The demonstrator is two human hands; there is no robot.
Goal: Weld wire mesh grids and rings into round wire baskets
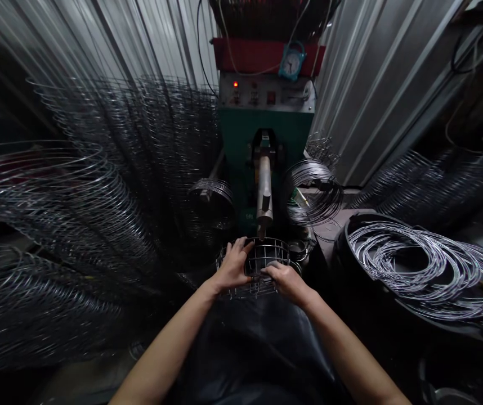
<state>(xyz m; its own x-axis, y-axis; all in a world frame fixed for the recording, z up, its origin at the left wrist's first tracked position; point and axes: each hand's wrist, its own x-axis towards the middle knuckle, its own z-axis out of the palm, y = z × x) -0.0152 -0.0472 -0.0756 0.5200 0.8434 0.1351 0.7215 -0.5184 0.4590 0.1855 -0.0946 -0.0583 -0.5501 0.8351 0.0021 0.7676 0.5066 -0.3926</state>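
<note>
A round wire basket point(262, 256) sits in front of me, just under the tip of a metal arm point(264, 191) that sticks out of a green machine point(241, 135). My left hand point(233, 265) grips the basket's left rim, fingers curled over the wires. My right hand point(286, 278) holds the near right side of the rim, fingers closed on it. Both forearms reach forward over a dark apron point(245, 343).
Tall stacks of wire frames point(76, 197) fill the left side. Loose wire rings point(414, 264) lie in a dark tub at right, and more ring bundles point(315, 191) hang beside the machine. A control panel point(267, 95) and a small clock point(292, 62) sit above.
</note>
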